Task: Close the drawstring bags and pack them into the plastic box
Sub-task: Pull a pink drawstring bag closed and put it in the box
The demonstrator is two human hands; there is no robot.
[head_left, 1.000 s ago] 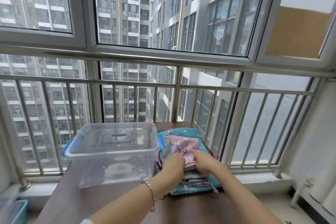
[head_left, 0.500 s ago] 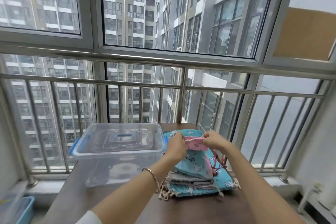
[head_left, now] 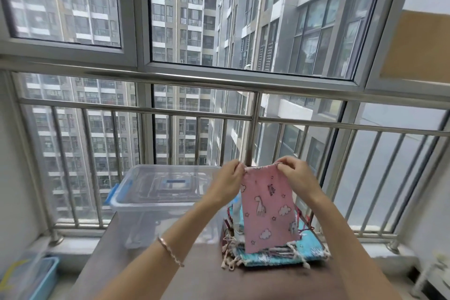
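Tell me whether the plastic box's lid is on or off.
On: the lid lies flat across the plastic box; latched or not, cannot tell.

Seen from one wide-angle camera worn on the head, looking forward and a little downward, close behind and above the grip. Pointed square at the window railing (head_left: 136,109) and tower blocks (head_left: 185,19) beyond the grip. Left hand (head_left: 229,178) and right hand (head_left: 295,174) pinching the pink drawstring bag (head_left: 267,209) low and right of centre; plastic box (head_left: 146,200) just left of the grip, stack of bags (head_left: 311,251) directly below it.
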